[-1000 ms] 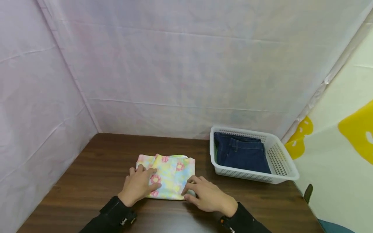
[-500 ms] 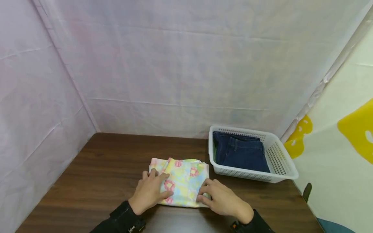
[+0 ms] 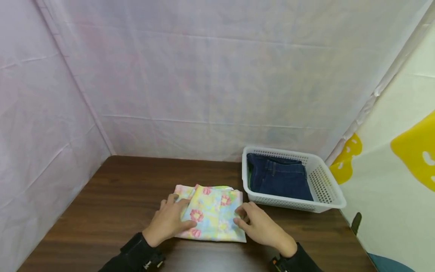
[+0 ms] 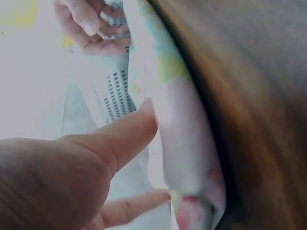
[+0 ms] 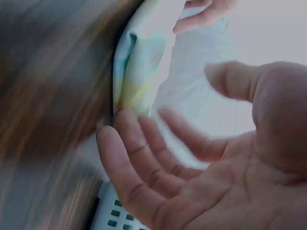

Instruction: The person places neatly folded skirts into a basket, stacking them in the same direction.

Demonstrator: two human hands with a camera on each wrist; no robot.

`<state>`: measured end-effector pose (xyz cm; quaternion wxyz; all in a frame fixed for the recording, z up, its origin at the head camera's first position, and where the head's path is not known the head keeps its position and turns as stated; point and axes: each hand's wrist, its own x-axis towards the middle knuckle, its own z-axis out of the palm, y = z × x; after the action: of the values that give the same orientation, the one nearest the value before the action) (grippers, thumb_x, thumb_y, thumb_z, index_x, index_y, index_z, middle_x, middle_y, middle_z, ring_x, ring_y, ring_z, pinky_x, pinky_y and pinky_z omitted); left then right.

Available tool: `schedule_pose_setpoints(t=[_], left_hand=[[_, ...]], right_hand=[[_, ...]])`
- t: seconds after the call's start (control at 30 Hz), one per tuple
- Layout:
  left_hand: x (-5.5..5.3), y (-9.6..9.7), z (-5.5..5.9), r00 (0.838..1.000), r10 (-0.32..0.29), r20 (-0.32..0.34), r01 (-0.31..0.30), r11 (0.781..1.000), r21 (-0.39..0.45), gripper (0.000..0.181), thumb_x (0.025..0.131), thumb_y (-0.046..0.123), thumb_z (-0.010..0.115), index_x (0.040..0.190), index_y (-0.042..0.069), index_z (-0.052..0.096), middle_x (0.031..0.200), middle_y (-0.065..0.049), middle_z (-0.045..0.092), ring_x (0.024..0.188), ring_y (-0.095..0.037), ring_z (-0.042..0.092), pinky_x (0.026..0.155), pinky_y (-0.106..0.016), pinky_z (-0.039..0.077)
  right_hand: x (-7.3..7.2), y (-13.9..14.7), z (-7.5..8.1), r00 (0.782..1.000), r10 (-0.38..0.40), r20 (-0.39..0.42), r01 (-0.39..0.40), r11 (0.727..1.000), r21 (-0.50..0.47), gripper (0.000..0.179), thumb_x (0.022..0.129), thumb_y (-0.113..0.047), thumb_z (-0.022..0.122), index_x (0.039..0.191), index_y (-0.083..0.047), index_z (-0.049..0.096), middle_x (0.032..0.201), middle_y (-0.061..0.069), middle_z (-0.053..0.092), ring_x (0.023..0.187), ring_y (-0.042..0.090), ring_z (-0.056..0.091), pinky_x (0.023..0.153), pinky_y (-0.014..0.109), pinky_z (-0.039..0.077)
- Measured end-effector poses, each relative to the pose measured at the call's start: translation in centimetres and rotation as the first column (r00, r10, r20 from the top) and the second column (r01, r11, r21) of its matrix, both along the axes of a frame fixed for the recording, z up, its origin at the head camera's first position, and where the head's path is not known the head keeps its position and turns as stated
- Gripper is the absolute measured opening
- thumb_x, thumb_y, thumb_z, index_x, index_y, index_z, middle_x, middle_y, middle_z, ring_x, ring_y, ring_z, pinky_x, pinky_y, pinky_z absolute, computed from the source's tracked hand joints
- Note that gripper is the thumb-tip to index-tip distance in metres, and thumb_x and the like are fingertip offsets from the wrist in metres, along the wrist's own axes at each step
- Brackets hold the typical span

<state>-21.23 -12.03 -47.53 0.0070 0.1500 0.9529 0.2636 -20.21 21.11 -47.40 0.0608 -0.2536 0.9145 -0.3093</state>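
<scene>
A folded floral cloth (image 3: 210, 215) in pastel yellow, blue and pink lies flat on the brown table; whether it is a garment cannot be told. On its left side rests my left hand (image 3: 170, 219), fingers spread over the fabric. In the left wrist view the thumb (image 4: 129, 134) touches the cloth's near edge (image 4: 177, 124). My right hand (image 3: 261, 226) is at the cloth's right edge, its fingers loosely bent. The right wrist view shows that palm (image 5: 211, 187) facing up with nothing held, its fingertips close to the fabric (image 5: 144, 72).
Behind and to the right, a white perforated basket (image 3: 327, 185) holds folded dark blue jeans (image 3: 282, 181). Bare brown tabletop (image 3: 112, 211) spreads to the left. White fabric walls (image 3: 204, 83) stand behind the table and along its sides.
Both hands and the cloth shifted right and a little nearer me, then the cloth stopped. Since then the right hand's fingers have come off its corner, and the left hand has slid slightly left.
</scene>
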Motion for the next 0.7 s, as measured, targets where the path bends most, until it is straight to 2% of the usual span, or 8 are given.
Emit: schedule_pose_setpoints(t=[0.13, 0.23, 0.37, 0.5, 0.6, 0.7], left_hand=[[-0.6, -0.9, 0.3, 0.996, 0.061, 0.067, -0.063, 0.997, 0.041, 0.095, 0.081, 0.057, 0.080, 0.151, 0.005, 0.042, 0.144, -0.032, 0.034, 0.123, -0.051, 0.041, 0.081, -0.060, 0.049], [-1.1, -1.6, 0.3, 0.992, 0.088, 0.093, -0.094, 0.993, 0.065, 0.103, 0.082, 0.054, 0.080, 0.154, -0.001, 0.032, 0.140, -0.033, 0.035, 0.123, -0.050, 0.040, 0.086, -0.058, 0.048], [-1.6, -2.0, 0.4, 0.989, 0.103, 0.107, -0.111, 0.991, 0.069, 0.106, 0.082, 0.053, 0.081, 0.153, -0.005, 0.029, 0.136, -0.031, 0.041, 0.124, -0.048, 0.040, 0.089, -0.059, 0.046], [-1.7, -2.0, 0.5, 0.986, 0.103, 0.128, -0.113, 0.991, 0.073, 0.106, 0.082, 0.053, 0.081, 0.154, -0.004, 0.029, 0.136, -0.029, 0.043, 0.124, -0.046, 0.041, 0.089, -0.057, 0.046], [-1.7, -1.7, 0.4, 0.984, 0.093, 0.155, -0.108, 0.990, 0.093, 0.104, 0.081, 0.049, 0.083, 0.155, -0.002, 0.030, 0.131, -0.024, 0.045, 0.116, -0.040, 0.046, 0.085, -0.050, 0.047], [-1.7, -1.4, 0.3, 0.981, 0.084, 0.176, -0.107, 0.987, 0.123, 0.104, 0.080, 0.045, 0.085, 0.155, -0.001, 0.030, 0.122, -0.020, 0.046, 0.101, -0.031, 0.049, 0.077, -0.040, 0.048]], right_hand=[[-0.2, 0.3, 0.0, 0.986, -0.169, 0.004, 0.169, 0.985, 0.020, 0.053, 0.101, -0.047, 0.060, 0.128, -0.002, 0.056, 0.114, 0.011, 0.058, 0.087, 0.014, 0.058, 0.075, 0.036, 0.052], [-0.4, 0.3, -0.1, 0.969, -0.245, 0.027, 0.244, 0.969, 0.042, 0.064, 0.099, -0.049, 0.062, 0.135, 0.003, 0.052, 0.115, 0.013, 0.060, 0.087, 0.015, 0.058, 0.077, 0.039, 0.052], [-0.8, 0.1, -0.3, 0.962, -0.269, 0.052, 0.267, 0.963, 0.033, 0.068, 0.099, -0.051, 0.062, 0.135, 0.006, 0.052, 0.112, 0.013, 0.063, 0.093, 0.022, 0.062, 0.081, 0.044, 0.053], [-1.3, -0.3, -0.5, 0.960, -0.265, 0.092, 0.265, 0.964, 0.006, 0.067, 0.099, -0.051, 0.061, 0.133, 0.007, 0.054, 0.107, 0.008, 0.065, 0.098, 0.026, 0.063, 0.082, 0.046, 0.053], [-1.5, -0.6, -0.7, 0.954, -0.270, 0.131, 0.273, 0.962, -0.001, 0.068, 0.099, -0.051, 0.061, 0.133, 0.007, 0.054, 0.102, 0.006, 0.064, 0.090, 0.022, 0.062, 0.075, 0.042, 0.052], [-1.9, -1.1, -0.9, 0.946, -0.281, 0.162, 0.287, 0.958, -0.014, 0.067, 0.097, -0.050, 0.064, 0.130, 0.007, 0.055, 0.095, 0.005, 0.062, 0.079, 0.018, 0.059, 0.066, 0.037, 0.050]])
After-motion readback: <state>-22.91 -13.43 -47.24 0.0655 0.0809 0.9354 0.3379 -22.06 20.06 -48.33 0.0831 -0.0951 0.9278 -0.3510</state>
